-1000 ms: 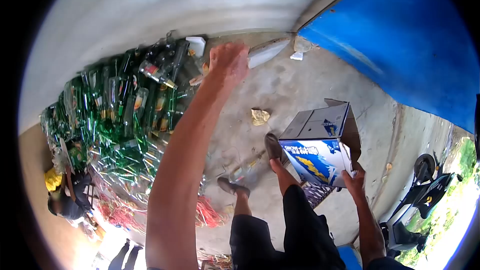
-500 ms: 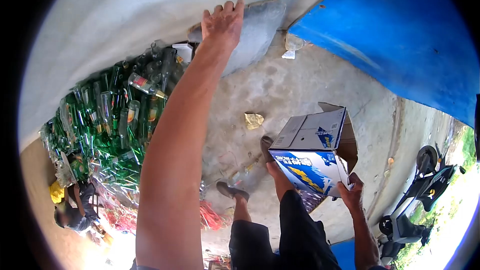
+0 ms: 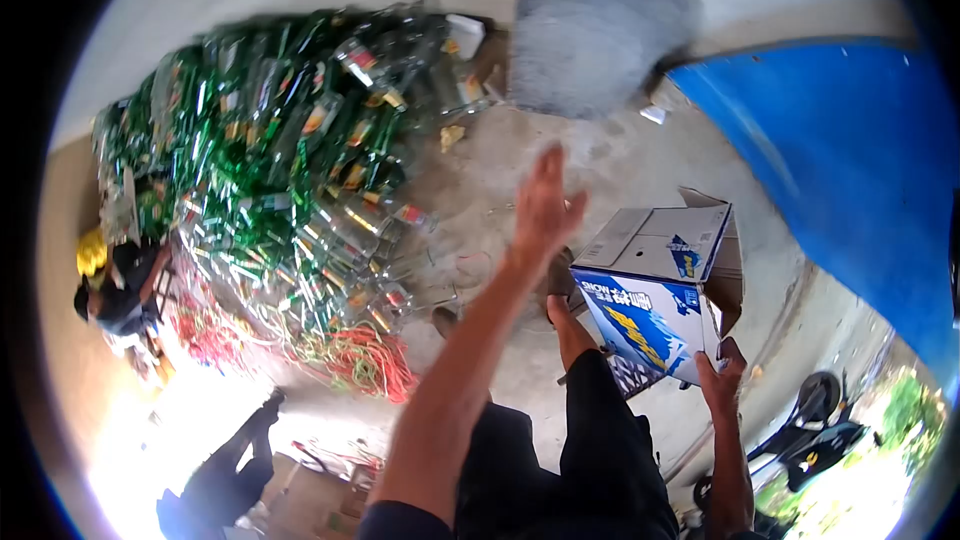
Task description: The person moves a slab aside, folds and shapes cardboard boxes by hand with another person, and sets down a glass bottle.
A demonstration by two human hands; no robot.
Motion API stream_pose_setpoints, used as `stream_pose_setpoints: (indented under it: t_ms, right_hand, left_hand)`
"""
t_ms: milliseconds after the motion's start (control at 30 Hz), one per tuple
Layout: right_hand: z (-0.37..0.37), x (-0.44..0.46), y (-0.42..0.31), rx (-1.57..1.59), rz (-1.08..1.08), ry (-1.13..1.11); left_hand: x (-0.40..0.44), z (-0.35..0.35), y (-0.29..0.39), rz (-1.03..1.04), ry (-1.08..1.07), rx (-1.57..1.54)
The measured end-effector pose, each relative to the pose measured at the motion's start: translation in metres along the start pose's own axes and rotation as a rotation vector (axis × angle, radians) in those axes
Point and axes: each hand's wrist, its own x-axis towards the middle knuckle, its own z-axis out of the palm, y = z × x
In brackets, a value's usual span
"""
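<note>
My right hand (image 3: 722,378) clamps this blue-and-white carton (image 3: 652,285), yellow lettering slanting, flaps jutting; my left hand (image 3: 546,210) hovers, fingers apart!

My right hand (image 3: 722,375) grips a blue-and-white printed cardboard box (image 3: 652,285). My left hand (image 3: 546,212), blurred, fingers extended, hovers above grey concrete floor (image 3: 612,165). Green glass bottles (image 3: 265,135) heaped to my left.
</note>
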Motion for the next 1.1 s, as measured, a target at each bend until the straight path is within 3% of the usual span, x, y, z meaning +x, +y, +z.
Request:
stream_pose_setpoints:
  t_ms: [67,100,133,233,267,433,500,600,733,833,900,967,1100]
  right_hand:
    - [-0.006,-0.006,-0.013,-0.073,-0.077,-0.03]
    - [-0.01,-0.006,-0.017,-0.142,-0.098,-0.061]
    - [-0.009,-0.003,-0.022,-0.208,-0.125,-0.103]
    - [0.003,-0.01,-0.063,-0.377,-0.443,-0.184]
    - [0.016,-0.02,-0.082,-0.423,-0.489,-0.21]
    - [0.089,-0.056,-0.161,-0.595,-0.799,-0.363]
    - [0.103,-0.083,-0.191,-0.695,-0.798,-0.44]
    - [0.137,-0.105,-0.217,-0.729,-0.94,-0.507]
    - [0.16,-0.161,-0.272,-0.749,-1.132,-0.593]
    - [0.175,-0.185,-0.264,-0.686,-1.303,-0.694]
    - [0.19,-0.201,-0.272,-0.669,-1.456,-0.749]
    - [0.2,-0.221,-0.277,-0.719,-1.487,-0.874]
    - [0.217,-0.256,-0.265,-0.707,-1.651,-1.165]
  left_hand:
    - [-0.081,0.004,0.013,-0.297,-0.002,-0.23]
    - [-0.117,0.024,0.002,-0.306,-0.064,-0.146]
    - [-0.146,0.021,0.015,-0.371,-0.06,-0.265]
    - [-0.221,0.036,0.016,-0.431,0.009,-0.394]
    - [-0.244,0.018,0.029,-0.495,0.003,-0.406]
    - [-0.314,-0.028,0.03,-0.659,0.209,-1.036]
    - [-0.335,-0.073,0.04,-0.729,0.28,-1.266]
    - [-0.37,-0.118,0.036,-0.761,0.46,-1.373]
    - [-0.426,-0.189,0.037,-0.807,0.49,-1.463]
    - [-0.474,-0.205,0.044,-0.831,0.527,-1.681]
    - [-0.493,-0.204,0.046,-0.65,0.669,-1.62]
    - [-0.507,-0.228,0.077,-0.876,0.799,-1.953]
    - [-0.528,-0.216,0.111,-1.053,1.231,-1.807]
